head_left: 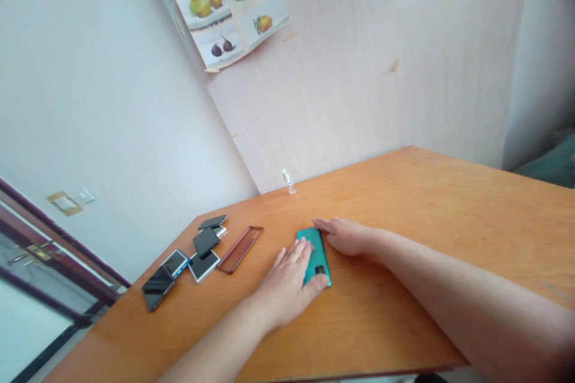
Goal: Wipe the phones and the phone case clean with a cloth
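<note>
Head view. Teal smartphone (318,249) lies back-up on the wooden table (449,203), between five and six o'clock in view, camera block (320,270) toward you. Reddish phone case (240,249) nearby, at nine o'clock from it. Step seems to be steadying the phone: press lightly, work from its edges, keep your thumb clear of the lens area. Your left hand (285,287): palm down, fingers loosely spread over the phone, no closed grip visible, forearm toward seven. Your right hand (348,237): two o'clock of the phone, fingers extended, apparently holding nothing; edge contact unclear.
</note>
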`<state>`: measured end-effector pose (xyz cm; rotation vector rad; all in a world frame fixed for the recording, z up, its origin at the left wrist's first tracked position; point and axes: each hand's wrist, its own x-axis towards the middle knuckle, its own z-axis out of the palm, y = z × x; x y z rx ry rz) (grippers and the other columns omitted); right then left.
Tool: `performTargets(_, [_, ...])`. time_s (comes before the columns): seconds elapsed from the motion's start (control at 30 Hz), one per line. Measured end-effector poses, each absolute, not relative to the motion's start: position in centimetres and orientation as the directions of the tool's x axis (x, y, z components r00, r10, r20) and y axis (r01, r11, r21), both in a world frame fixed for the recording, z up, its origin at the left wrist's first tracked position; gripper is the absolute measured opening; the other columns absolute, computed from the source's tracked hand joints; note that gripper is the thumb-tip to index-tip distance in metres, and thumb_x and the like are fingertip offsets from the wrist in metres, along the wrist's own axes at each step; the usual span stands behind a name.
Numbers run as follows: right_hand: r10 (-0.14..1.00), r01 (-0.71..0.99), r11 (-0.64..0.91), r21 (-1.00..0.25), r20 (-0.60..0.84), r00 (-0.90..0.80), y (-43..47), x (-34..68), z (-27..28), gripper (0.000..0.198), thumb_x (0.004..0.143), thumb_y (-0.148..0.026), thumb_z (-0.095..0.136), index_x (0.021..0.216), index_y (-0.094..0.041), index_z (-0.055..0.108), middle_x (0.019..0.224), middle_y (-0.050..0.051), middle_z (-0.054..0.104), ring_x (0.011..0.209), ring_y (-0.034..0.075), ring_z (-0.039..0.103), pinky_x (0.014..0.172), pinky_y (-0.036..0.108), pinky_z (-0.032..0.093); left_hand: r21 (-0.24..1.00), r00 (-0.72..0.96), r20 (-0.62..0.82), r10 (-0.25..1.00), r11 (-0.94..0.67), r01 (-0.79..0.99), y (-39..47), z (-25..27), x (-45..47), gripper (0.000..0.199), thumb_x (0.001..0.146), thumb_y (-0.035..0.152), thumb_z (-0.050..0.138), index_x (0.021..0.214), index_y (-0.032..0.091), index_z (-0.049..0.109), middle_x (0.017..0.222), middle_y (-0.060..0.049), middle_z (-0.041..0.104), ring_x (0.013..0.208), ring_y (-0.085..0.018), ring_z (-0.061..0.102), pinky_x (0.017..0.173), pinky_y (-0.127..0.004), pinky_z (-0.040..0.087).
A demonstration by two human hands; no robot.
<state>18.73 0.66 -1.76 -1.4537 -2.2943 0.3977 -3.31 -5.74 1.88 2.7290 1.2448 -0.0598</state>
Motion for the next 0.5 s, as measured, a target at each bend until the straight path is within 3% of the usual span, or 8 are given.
performTargets(0.17, [0.907,0.79,0.42,-0.447,0.177,-0.382,0.7,18.5,-1.7,0.06,0.083,-0.017,0.042,0.143,-0.017,0.046,0.138,0.011,0.056,0.124,0.027,0.055,0.105,0.037,0.041,0.078,0.768,-0.109,0.632,-0.764,0.64,-10.6,2.6,-5.3,0.081,0.091,0.069,0.028,0.155,0.024,0.006,0.161,-0.004,0.006,0.148,-0.024,0.007,0.121,-0.044,0.008])
performTargets(0.5, [0.901,0.788,0.432,-0.44,0.178,-0.395,0.6,18.9,-1.7,0.06,0.082,-0.015,0.042,0.141,-0.017,0.048,0.14,0.011,0.053,0.128,0.028,0.051,0.106,0.039,0.04,0.149,0.557,-0.086,0.826,-0.543,0.827,-0.3,1.6,-2.0,0.087,0.091,0.071,0.01,0.152,0.01,0.019,0.158,-0.015,0.013,0.147,-0.026,0.008,0.118,-0.044,0.016])
